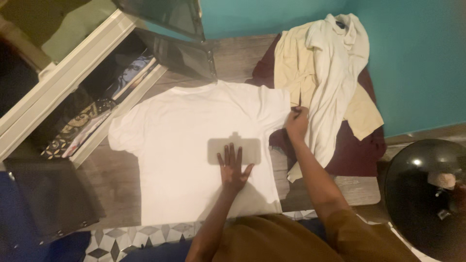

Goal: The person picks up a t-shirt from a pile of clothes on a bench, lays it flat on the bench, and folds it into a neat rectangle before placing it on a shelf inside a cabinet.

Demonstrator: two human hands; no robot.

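Note:
A white t-shirt [194,131] lies spread flat on a wooden surface [111,179], neck toward the far side. My left hand [234,167] rests flat on the middle of the shirt with fingers spread, holding nothing. My right hand [297,122] pinches the edge of the shirt's right sleeve. A grey rectangular patch [234,149] shows on the shirt just beyond my left fingers.
A heap of clothes lies at the right: a cream garment [335,63], a tan one [291,68] and a dark maroon one [357,150]. An open white drawer [92,116] with folded patterned fabrics is at the left. A shiny black round object [427,194] sits at the lower right.

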